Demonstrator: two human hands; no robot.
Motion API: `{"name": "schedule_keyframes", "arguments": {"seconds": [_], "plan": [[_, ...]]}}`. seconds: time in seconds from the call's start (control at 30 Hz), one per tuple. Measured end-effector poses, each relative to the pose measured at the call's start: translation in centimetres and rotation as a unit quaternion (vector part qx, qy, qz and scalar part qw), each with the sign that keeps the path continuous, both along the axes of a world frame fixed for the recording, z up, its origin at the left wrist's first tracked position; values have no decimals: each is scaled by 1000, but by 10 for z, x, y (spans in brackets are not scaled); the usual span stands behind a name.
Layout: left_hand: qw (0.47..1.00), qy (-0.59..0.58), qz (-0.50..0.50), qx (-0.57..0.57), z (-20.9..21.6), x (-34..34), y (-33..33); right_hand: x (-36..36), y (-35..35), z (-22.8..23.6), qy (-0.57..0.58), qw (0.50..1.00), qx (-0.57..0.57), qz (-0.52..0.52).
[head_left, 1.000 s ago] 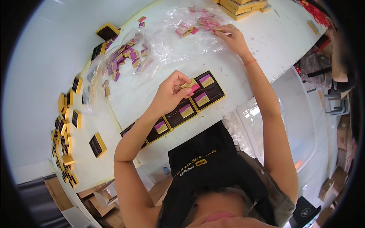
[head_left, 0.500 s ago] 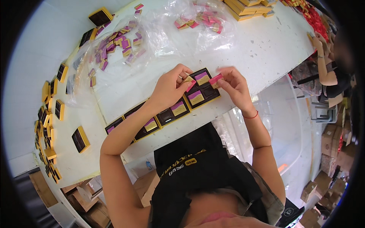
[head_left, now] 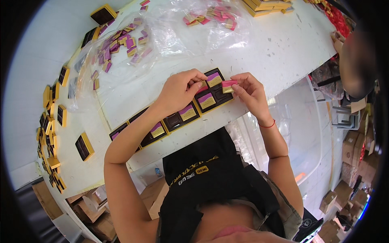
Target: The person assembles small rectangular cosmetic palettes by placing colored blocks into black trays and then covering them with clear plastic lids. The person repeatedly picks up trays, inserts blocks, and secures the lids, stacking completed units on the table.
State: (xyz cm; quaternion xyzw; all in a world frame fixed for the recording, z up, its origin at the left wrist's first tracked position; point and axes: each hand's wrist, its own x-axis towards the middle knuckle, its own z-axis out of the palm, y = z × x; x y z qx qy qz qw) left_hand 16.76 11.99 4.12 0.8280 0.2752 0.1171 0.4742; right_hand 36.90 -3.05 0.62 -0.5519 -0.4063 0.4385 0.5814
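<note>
My left hand (head_left: 182,87) is over the upper left of the rightmost black-and-gold box (head_left: 210,108). Its fingers are closed on a pink-and-gold wrapped chocolate (head_left: 202,86), partly hidden by the thumb, at that box's upper-left compartment. Between thumb and fingers my right hand (head_left: 252,93) pinches another pink-and-gold wrapped chocolate (head_left: 229,86), tilted above the box's right side. Two purple-and-gold chocolates lie in this box, one at the top (head_left: 213,79) and one at the lower left (head_left: 206,101). A lower-right compartment shows bare black. More boxes (head_left: 172,121) continue the row leftward, partly under my left forearm.
Clear plastic bags hold loose purple chocolates (head_left: 121,42) at the far left and pink ones (head_left: 214,16) at the far middle. Gold boxes (head_left: 265,8) are stacked at the back. Many black-and-gold boxes (head_left: 84,146) stand along the left. Another person's arm (head_left: 352,73) is at right.
My right hand has turned its chocolate so that its face shows more. My left hand has lowered its chocolate toward the upper-left compartment. The view has shifted slightly.
</note>
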Motion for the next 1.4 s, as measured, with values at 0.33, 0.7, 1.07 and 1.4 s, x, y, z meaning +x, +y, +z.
{"name": "schedule_keyframes", "arguments": {"seconds": [0.33,0.7,1.07,1.4], "plan": [[986,-81,68,-125,-6,-10,8,0,-3,-4,12,1000,8,15],[971,-119,114,-174,-8,-9,5,3,-4,-7,31,999,23,34],[979,30,56,192,-1,-11,-9,0,1,4,-245,967,27,59],[879,86,-97,460,-15,-20,-45,7,3,18,-565,796,190,107]]}}
